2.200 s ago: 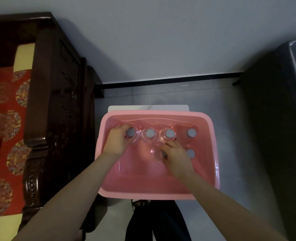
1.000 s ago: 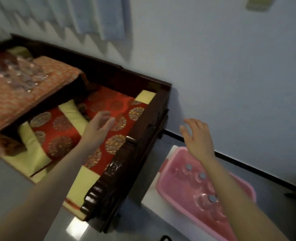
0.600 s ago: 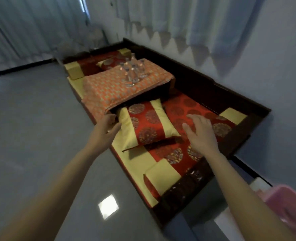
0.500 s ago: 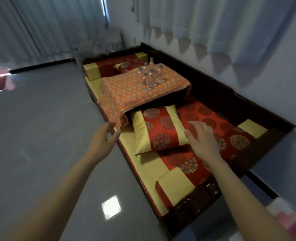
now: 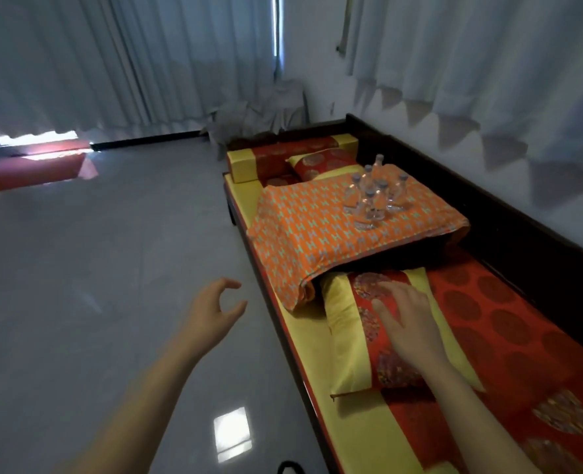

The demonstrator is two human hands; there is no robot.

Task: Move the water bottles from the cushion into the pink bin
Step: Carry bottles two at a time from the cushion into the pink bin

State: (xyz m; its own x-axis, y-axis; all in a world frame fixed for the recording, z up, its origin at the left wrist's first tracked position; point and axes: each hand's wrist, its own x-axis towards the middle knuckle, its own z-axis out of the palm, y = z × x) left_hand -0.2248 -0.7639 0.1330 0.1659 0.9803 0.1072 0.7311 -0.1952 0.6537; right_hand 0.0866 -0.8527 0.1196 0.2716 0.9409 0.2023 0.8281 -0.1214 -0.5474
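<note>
The left hand (image 5: 211, 316) and right hand (image 5: 409, 323) are held out empty, fingers released, seemingly readied for the clear plastic water bottles (image 5: 374, 196) on the orange patterned cushion (image 5: 317, 230) at upper right.

Your head has swung from pink bin to bench (image 5: 529, 213); bin gone out of frame. Both hands have left bottle caps in bin and come away holding nothing. Your left hand (image 5: 211, 313) now over floor (image 5: 112, 268) just beside bench edge, fingers gone from flat to loosely curled, thumb and forefinger arched toward each other. Your right hand (image 5: 408, 323) now spread over red-and-yellow pillow (image 5: 344, 336); contact cannot be told. Water bottles (image 5: 374, 196) on orange cushion (image 5: 317, 227) loom closer than half second ago, ahead of both hands.
</note>
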